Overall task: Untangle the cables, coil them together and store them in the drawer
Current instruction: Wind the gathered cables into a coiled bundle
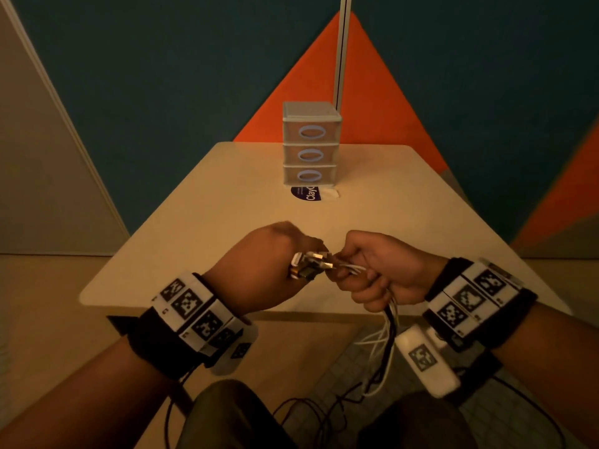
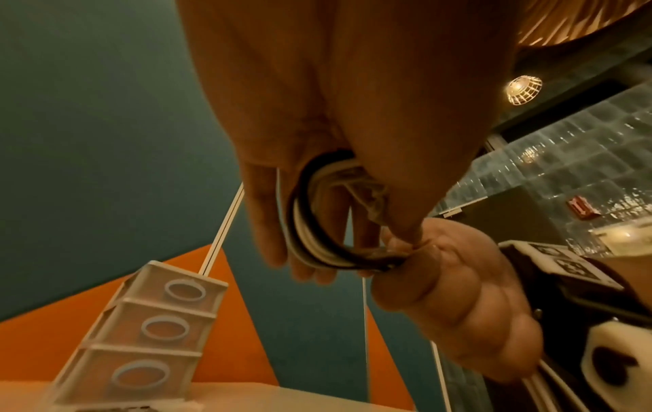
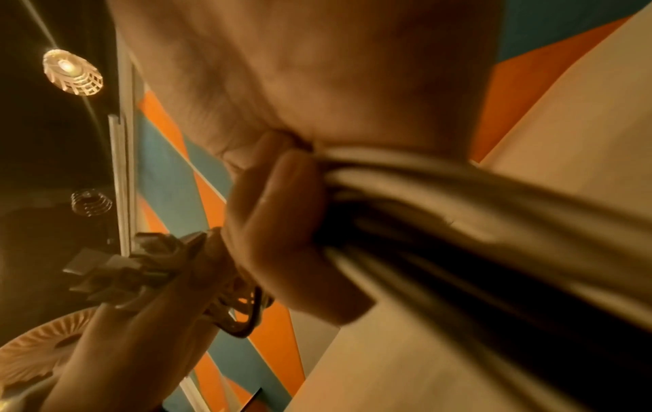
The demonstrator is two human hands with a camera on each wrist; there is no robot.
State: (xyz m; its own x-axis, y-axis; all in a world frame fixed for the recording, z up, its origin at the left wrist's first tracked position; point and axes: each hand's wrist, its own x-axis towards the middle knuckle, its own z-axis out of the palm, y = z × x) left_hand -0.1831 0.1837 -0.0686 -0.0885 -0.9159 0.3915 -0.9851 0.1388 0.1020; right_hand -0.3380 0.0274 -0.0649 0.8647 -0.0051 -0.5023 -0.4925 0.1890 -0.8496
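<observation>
Both hands meet above the near edge of the table (image 1: 227, 228). My left hand (image 1: 275, 254) grips the plug ends (image 1: 312, 264) of several white and black cables, and a loop of cables (image 2: 310, 223) curls round its fingers. My right hand (image 1: 372, 267) is fisted round the same cable bundle (image 1: 387, 319), whose tails (image 1: 379, 361) hang down past the table edge toward my lap. The bundle (image 3: 458, 223) runs blurred through the right fist. A small three-drawer unit (image 1: 309, 144) stands at the table's far side, all drawers closed.
A purple round sticker (image 1: 306, 193) lies on the table just in front of the drawer unit (image 2: 151, 329). Thin black wires (image 1: 324, 409) trail over my lap below the table. Teal and orange wall panels stand behind the table.
</observation>
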